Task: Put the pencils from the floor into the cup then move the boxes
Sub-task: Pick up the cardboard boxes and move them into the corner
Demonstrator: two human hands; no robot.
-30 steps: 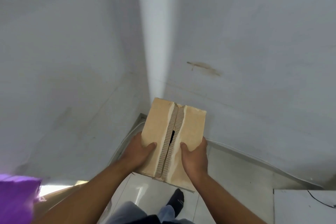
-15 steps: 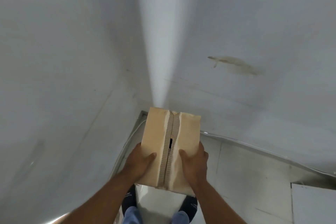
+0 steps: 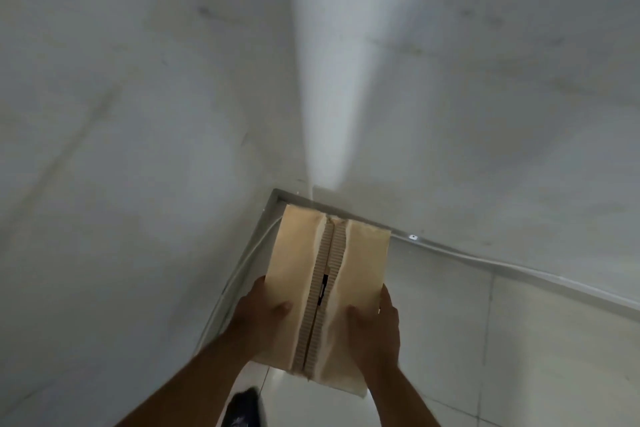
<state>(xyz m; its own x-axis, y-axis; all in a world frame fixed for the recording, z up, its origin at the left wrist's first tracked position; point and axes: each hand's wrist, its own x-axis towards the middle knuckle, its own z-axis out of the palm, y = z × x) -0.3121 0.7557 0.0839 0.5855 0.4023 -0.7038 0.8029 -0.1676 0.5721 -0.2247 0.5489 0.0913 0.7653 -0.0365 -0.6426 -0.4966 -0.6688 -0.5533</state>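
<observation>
A tan cardboard box, its top flaps torn along the middle seam so the corrugation shows, is held in front of me above the floor, close to a room corner. My left hand grips its left side with the thumb on top. My right hand grips the right side the same way. No pencils or cup are in view.
Two white walls meet in a corner straight ahead. A white cable runs along the base of the right wall and down the left one. Pale floor tiles lie to the right. A dark-socked foot shows below the box.
I have stepped closer to the corner with the box in both hands; the box now sits lower toward the floor corner. The purple object at the lower left left the view.
</observation>
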